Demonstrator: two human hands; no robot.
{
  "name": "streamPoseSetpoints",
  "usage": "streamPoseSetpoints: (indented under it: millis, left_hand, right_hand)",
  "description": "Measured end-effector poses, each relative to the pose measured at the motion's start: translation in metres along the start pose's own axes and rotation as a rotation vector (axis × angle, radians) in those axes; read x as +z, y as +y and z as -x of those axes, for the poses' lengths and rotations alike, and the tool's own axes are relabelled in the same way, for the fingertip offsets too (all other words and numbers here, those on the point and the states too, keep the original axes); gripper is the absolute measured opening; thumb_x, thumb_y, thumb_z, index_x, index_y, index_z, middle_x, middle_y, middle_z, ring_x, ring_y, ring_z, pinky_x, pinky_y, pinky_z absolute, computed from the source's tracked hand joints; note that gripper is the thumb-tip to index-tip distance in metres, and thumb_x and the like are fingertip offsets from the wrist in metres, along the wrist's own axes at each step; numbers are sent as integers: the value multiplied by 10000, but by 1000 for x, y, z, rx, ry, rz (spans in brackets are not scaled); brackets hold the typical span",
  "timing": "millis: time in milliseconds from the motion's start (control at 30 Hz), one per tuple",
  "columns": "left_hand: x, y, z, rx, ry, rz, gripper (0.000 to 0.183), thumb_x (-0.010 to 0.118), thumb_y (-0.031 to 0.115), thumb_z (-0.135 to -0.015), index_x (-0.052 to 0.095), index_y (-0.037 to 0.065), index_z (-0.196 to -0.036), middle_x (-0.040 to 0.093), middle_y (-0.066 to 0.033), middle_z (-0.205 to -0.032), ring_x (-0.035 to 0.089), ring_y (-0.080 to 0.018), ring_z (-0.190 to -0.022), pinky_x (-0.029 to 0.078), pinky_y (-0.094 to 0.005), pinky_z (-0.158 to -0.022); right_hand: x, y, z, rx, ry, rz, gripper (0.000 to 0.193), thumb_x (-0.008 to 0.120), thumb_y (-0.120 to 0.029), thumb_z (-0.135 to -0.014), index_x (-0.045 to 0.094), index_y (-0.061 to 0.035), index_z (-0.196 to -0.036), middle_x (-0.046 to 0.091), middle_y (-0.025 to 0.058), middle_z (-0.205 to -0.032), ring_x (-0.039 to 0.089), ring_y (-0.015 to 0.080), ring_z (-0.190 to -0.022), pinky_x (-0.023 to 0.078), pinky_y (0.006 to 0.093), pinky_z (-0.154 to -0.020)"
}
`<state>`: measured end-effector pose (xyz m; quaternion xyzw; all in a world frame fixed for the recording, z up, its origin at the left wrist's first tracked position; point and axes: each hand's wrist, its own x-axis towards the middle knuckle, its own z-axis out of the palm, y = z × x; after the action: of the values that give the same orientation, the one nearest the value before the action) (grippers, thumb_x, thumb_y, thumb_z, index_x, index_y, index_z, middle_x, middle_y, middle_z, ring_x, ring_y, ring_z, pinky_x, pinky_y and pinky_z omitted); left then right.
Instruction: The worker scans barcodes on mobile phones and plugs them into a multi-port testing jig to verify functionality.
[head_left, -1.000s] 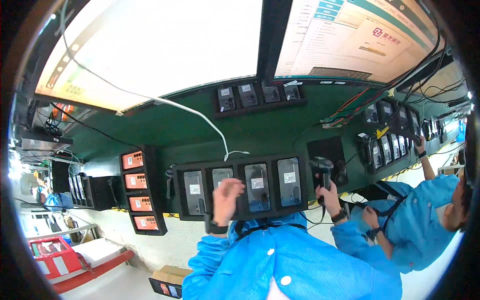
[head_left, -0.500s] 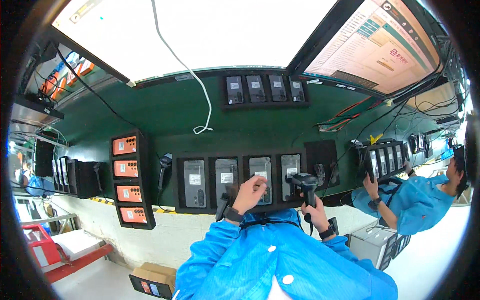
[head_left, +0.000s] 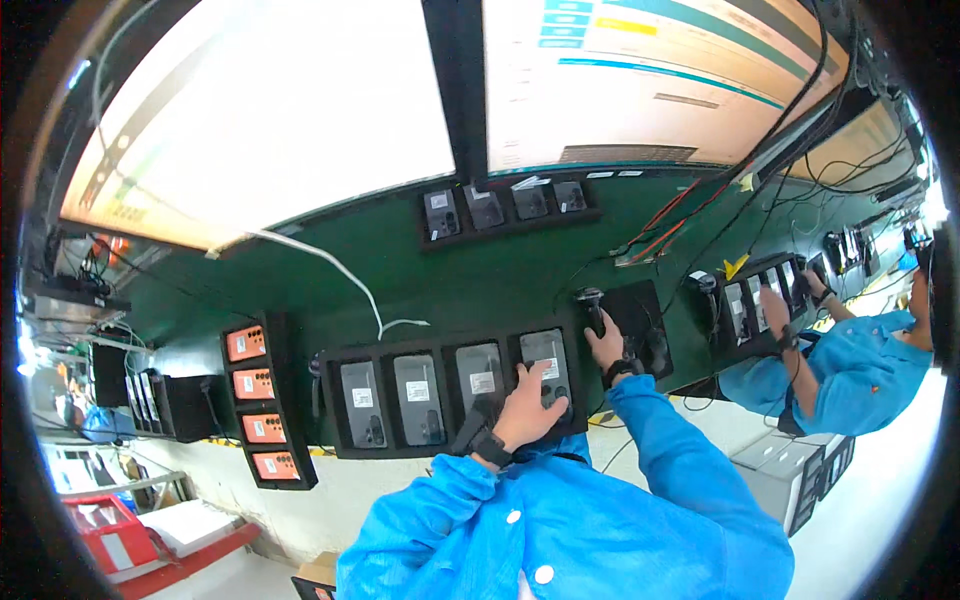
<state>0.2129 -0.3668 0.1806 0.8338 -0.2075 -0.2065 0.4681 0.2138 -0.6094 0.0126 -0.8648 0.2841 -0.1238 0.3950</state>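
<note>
A black foam tray (head_left: 387, 405) with a row of several dark grey phones, backs up, lies on the green bench in front of me. Each phone carries a white label. My left hand (head_left: 533, 408) rests on the rightmost phone (head_left: 538, 345), its fingers spread over the lower part and covering some of the label and cameras. To the right of the tray, my right hand (head_left: 607, 350) is closed round the handle of a black handheld barcode scanner (head_left: 590, 298), above a dark mat (head_left: 640, 305).
At left stands a tray of orange phones (head_left: 262, 428). Farther back, another tray of grey phones (head_left: 485, 208) sits below two large monitors (head_left: 640, 90). A white cable (head_left: 340, 265) crosses the bench. On the right, a co-worker (head_left: 860, 370) handles a similar phone tray (head_left: 765, 300).
My left hand has moved right, from the third phone to the rightmost one. My right hand has carried the scanner away from the tray to the right. The view has shifted and tilted.
</note>
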Motion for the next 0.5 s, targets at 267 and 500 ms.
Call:
streamPoseSetpoints:
  millis: [267, 500]
  left_hand:
    - [-5, 22, -29, -235, 94, 170, 551, 744, 249, -769, 507, 3, -1201, 644, -210, -1043, 622, -303, -1006, 479, -381, -867]
    - [-10, -11, -19, -73, 24, 437, 392, 724, 110, -772, 597, 35, -1136, 658, -62, -979, 600, -117, -901, 492, -276, -801]
  right_hand:
    - [21, -37, 16, -133, -151, 249, 233, 643, -96, -791, 584, -70, -1015, 618, 179, -943, 597, 394, -891, 495, 473, -739]
    - [-2, -65, 18, -281, -82, -97, 128, 648, -120, -821, 582, -28, -881, 643, 164, -760, 629, 369, -720, 495, 459, -634]
